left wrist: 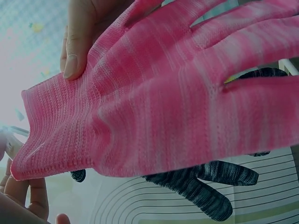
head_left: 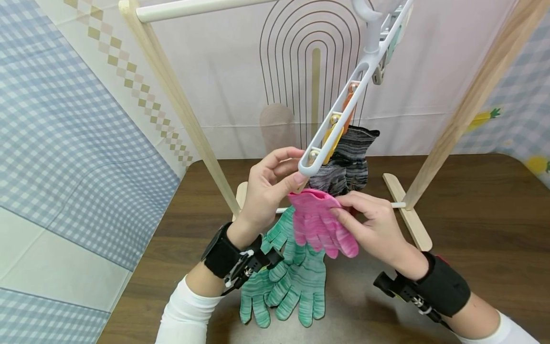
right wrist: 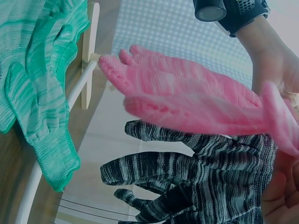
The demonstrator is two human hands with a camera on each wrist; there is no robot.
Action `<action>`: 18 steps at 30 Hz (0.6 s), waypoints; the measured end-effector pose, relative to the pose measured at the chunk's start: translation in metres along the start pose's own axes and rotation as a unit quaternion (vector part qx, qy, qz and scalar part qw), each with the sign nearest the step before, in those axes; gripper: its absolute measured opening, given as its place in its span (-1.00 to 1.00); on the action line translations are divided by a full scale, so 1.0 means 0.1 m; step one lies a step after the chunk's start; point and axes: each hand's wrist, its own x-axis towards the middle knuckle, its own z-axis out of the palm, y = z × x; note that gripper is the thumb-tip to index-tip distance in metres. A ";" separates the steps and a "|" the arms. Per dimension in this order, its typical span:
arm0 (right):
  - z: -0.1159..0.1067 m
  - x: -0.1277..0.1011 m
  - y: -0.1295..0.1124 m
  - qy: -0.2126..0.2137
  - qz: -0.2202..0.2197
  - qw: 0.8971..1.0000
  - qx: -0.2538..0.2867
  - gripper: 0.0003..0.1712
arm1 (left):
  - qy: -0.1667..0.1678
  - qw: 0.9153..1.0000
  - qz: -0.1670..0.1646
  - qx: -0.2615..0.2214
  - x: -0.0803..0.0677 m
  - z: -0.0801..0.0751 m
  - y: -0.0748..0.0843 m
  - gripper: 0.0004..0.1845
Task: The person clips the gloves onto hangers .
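Both hands (head_left: 275, 184) pinching pink glove (head_left: 320, 224) cuff under hanger (head_left: 339, 119).

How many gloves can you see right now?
4, possibly more: a pink glove held by both hands at the hanger, a black striped glove clipped behind it (maybe two overlapped), and two green gloves on the table.

Head: looks forward and down from above, taking in the table (head_left: 472, 229) near and the rack beyond.
Left wrist: very near, looking up.
Right wrist: near, looking up and left.
Shared: pink glove (head_left: 320, 224) (left wrist: 177, 93) (right wrist: 187, 98), black glove (head_left: 348, 162) (left wrist: 205, 184) (right wrist: 205, 182).
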 end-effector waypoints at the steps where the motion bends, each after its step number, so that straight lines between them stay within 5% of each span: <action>1: 0.00 0.00 0.00 0.002 0.001 1.000 0.000 -0.90 | 0.001 1.000 0.000 0.000 0.00 0.00 0.00 -0.62; 18: 0.08 0.03 -0.07 0.008 0.009 0.999 0.036 -0.93 | 0.017 1.000 -0.013 -0.003 0.00 0.02 0.00 -0.63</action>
